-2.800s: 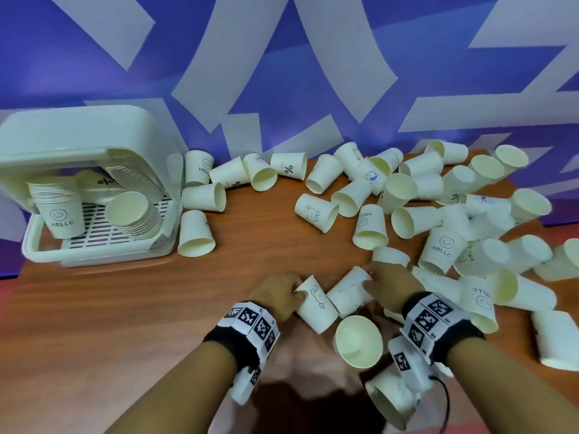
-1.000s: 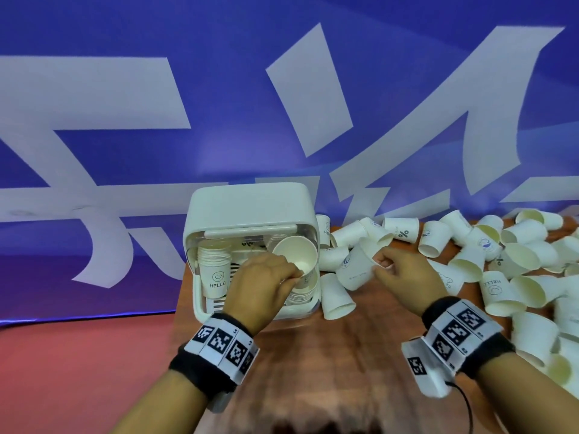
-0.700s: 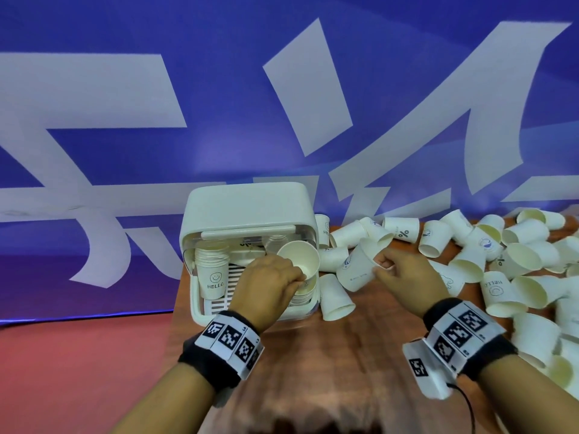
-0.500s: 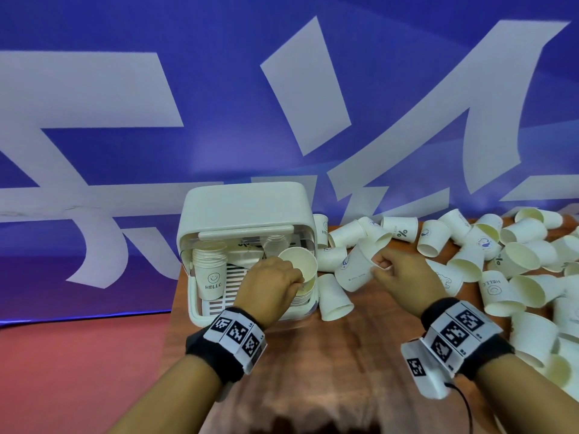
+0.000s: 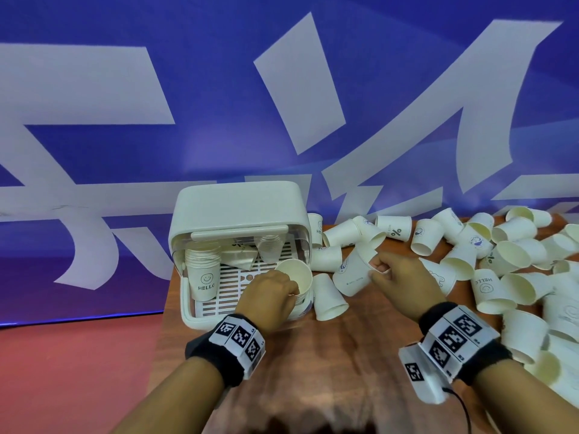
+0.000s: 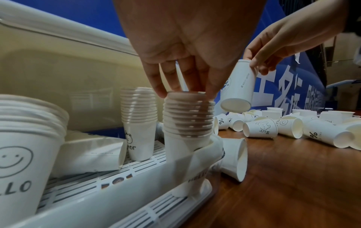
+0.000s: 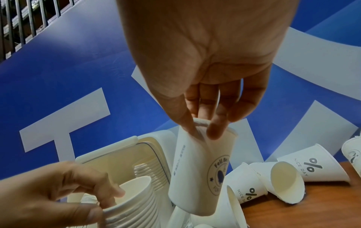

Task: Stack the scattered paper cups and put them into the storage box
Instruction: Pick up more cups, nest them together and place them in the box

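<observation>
1. Both hands are engaged. The left hand [image 5: 268,297] grips the rim of the top cup of a nested stack [image 6: 188,118], thumb on one side and fingers hooked over the lip. The right hand [image 5: 395,278] pinches the rim of a single cup [image 7: 202,172] between thumb and fingers.

2. Stack location: the nested stack stands in the near right corner of the storage box [image 5: 188,308], mouths up, base on the slatted floor against the box's low front wall. Its long axis is close to vertical, leaning slightly toward the person in the head view.

3. Reason for the left grip (judgement): holding the top rim steadies the column and keeps its mouth open as a target for the next cup.

4. Single cup location: it hangs in the air just right of the box, above the loose cups [image 5: 470,261] on the tabletop [image 5: 360,355]. Its mouth is up at the fingers and its base points down and toward the stack; the long axis is tilted, not yet in line with the stack.

5. Reason for the rim pinch (judgement): it leaves the base and wall free to slide into the stack.

6. Next requirement (judgement): carry the cup left, bring its axis upright over the stack mouth, then lower it base first.

7. Other contents: two more upright stacks, one printed HELLO [image 5: 203,270], and a cup lying on its side stand farther in. Many cups remain scattered to the right.
</observation>
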`<move>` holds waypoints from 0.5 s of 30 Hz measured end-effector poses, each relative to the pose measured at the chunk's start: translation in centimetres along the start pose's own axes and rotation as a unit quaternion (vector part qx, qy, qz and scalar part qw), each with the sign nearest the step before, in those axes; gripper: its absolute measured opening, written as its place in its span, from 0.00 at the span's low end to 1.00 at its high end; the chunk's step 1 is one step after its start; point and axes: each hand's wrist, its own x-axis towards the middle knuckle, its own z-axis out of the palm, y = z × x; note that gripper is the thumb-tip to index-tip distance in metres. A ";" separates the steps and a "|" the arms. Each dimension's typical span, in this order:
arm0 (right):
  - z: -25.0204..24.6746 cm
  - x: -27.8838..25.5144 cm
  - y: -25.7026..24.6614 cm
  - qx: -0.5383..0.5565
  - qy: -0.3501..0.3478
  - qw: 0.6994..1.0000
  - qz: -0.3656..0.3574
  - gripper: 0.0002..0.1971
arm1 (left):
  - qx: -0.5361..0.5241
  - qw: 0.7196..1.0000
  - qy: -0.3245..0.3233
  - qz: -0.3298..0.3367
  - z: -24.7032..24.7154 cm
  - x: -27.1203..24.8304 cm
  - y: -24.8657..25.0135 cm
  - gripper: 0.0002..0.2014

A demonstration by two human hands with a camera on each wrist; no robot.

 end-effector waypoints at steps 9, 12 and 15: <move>-0.3 0.6 -4.0 0.018 0.002 0.998 -0.056 0.02 | -0.127 0.989 0.054 -0.051 -1.6 -1.7 -1.4 0.22; 0.1 0.7 -6.1 0.021 -0.007 0.995 -0.102 0.02 | -0.148 0.982 0.079 -0.090 -2.9 -2.4 -1.7 0.29; 1.1 0.9 -7.4 -0.006 -0.019 0.993 -0.119 0.04 | -0.165 0.976 0.085 -0.113 -3.9 -3.1 -2.1 0.36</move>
